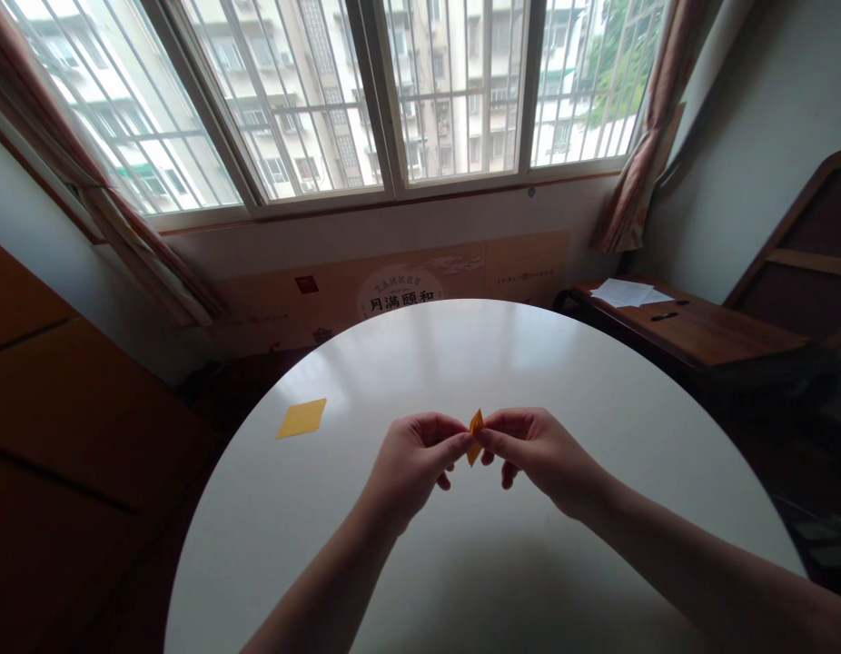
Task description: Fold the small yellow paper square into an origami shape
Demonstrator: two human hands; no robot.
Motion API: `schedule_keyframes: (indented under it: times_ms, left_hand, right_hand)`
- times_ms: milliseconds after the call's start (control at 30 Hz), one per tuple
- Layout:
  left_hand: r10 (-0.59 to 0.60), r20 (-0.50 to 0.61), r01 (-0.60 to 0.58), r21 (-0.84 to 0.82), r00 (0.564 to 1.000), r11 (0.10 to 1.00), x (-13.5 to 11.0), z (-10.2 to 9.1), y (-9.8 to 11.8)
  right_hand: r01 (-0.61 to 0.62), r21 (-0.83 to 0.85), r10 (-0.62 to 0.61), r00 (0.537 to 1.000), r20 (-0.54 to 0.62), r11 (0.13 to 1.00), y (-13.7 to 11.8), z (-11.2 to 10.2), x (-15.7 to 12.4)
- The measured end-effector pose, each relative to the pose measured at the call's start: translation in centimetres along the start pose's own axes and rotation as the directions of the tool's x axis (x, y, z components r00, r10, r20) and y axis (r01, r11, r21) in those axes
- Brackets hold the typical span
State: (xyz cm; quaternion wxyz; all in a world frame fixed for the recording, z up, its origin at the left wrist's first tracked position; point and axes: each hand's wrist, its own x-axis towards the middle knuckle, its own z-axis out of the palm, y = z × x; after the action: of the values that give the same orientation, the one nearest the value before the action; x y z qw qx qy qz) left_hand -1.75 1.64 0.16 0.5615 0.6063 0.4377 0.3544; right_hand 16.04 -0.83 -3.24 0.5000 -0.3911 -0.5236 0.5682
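A small folded piece of orange-yellow paper (474, 450) is held up over the white round table (311, 545). My left hand (420, 459) pinches its left side between thumb and forefinger. From the right, my right hand (533, 450) pinches the same paper, thumb and forefinger closed on it. The paper's pointed top and bottom stick out between the fingertips; its middle is partly hidden by them. To the left of my hands, a flat yellow paper square (301, 419) lies on the table.
Beyond the table stands a printed cardboard panel (291, 300) under a barred window (454, 100). At right, a brown wooden bench (720, 331) carries white paper sheets (625, 292) and small dark items. An orange-brown cabinet (45, 391) is at left.
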Motion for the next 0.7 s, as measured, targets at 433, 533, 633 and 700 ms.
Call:
schedule_keyframes:
  times_ms: [433, 533, 633, 700]
  left_hand:
    - [-0.061, 0.004, 0.061, -0.064, 0.998, 0.996, 0.11, 0.15, -0.54]
    - [-0.056, -0.003, 0.055, -0.08, 0.998, 0.995, 0.06, 0.25, -0.62]
    - [-0.054, -0.005, 0.053, -0.083, 0.999, 0.995, 0.03, 0.33, -0.68]
    - [-0.06, -0.009, 0.058, -0.096, 0.998, 0.994, 0.02, 0.44, -0.67]
  right_hand:
    - [0.02, -0.05, -0.019, 1.0, 0.013, 0.999, 0.05, -0.19, -0.12]
    - [0.018, -0.054, -0.017, 1.0, 0.017, 0.998, -0.07, -0.16, -0.13]
    - [0.012, -0.054, -0.011, 1.0, 0.013, 0.998, -0.19, -0.13, -0.13]
    - [0.017, -0.053, -0.016, 1.0, 0.008, 0.998, -0.24, -0.11, -0.13]
